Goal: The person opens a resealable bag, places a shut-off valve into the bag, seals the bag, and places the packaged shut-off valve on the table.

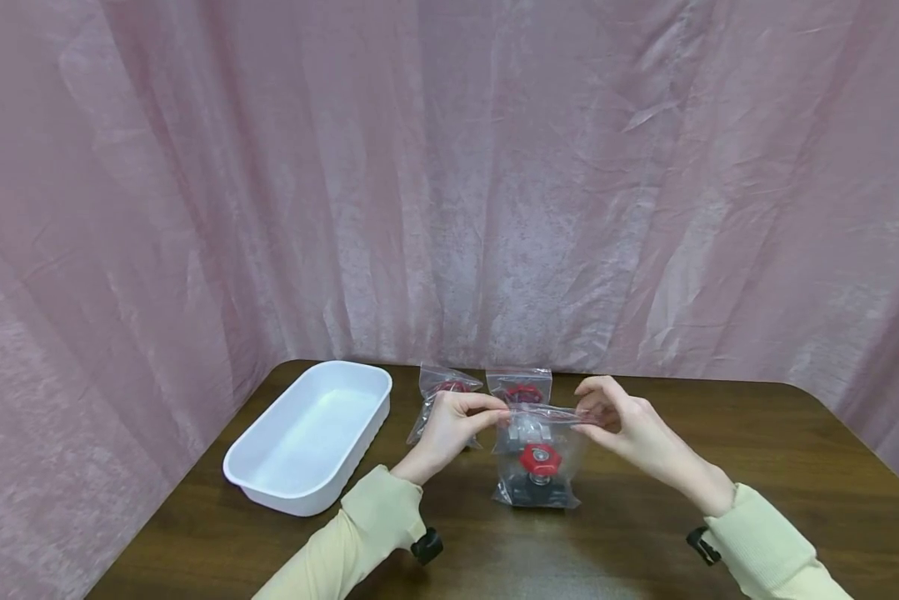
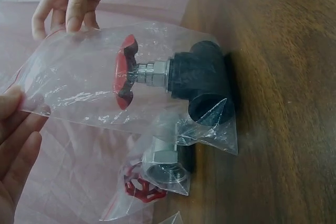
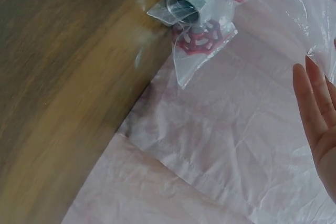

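A clear zip bag [image 2: 79,93] holds a black valve [image 2: 202,80] with a red handwheel, which stands upright on the table at the bottom of the bag. My left hand [image 1: 449,433] pinches the left top corner of this bag between thumb and fingers. At the opposite top corner, my right hand [image 1: 640,429] pinches the bag's edge, so its mouth is stretched between both hands. Just behind stands another clear bag [image 1: 497,379] with a silver valve [image 2: 165,158] and red handwheel. In the right wrist view, only part of the right hand [image 3: 323,124] shows.
A white plastic tray [image 1: 307,437] sits on the left of the brown wooden table [image 1: 719,433]. Between it and the held bag, toward the back, lies a bagged valve with a red handwheel [image 1: 455,387]. A pink curtain [image 1: 449,183] hangs behind the table.
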### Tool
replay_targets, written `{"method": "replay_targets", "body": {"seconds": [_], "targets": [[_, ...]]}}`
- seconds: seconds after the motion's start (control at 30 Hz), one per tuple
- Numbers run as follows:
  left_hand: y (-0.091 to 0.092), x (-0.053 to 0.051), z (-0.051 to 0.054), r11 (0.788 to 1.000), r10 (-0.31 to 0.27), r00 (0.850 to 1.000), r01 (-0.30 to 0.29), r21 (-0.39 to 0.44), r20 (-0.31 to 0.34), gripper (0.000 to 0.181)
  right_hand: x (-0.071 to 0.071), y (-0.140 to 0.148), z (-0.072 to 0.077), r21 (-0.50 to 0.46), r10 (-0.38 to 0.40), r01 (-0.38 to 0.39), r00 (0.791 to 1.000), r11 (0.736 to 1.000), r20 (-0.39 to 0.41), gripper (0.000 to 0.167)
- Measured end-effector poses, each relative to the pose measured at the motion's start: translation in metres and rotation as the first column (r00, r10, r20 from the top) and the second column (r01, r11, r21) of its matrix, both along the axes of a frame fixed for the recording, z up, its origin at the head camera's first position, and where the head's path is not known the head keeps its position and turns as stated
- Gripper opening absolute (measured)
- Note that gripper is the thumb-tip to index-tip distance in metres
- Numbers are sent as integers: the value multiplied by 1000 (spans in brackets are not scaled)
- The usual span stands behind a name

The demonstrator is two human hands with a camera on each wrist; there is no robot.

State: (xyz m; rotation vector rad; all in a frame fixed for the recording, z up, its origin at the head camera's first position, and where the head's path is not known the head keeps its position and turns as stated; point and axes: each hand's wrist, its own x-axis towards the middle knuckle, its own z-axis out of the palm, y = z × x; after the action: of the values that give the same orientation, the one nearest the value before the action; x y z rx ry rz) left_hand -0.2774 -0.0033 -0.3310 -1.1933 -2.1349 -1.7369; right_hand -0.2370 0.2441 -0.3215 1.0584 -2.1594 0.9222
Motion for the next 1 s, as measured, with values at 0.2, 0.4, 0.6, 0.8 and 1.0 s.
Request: {"method": "replay_targets", "body": {"seconds": [0.2,0.4,0.6,0.8,1.0], "targets": [[3,4,2,1000,7,998,-8,-13,-58,8,-12,3,-10,62,-53,43,985,997,165,40],[5,6,6,999,12,992,-17,-41,-125,6,-16,-8,-5,108,-39,20,985,994,170,32],[5,6,7,999,-12,977,2,-50,-212,6,-19,-23,-6,111,21,-31,995,993,93,23],[7,-6,-6,999,-7,954,-10,-53,-299,7,-23,-32,-6,69,77,-75,997,995,-25,23],[8,-18,-21,997,20,940,-42,-57,-340,7,-24,-35,-7,46,100,-96,991,994,-88,26]]}}
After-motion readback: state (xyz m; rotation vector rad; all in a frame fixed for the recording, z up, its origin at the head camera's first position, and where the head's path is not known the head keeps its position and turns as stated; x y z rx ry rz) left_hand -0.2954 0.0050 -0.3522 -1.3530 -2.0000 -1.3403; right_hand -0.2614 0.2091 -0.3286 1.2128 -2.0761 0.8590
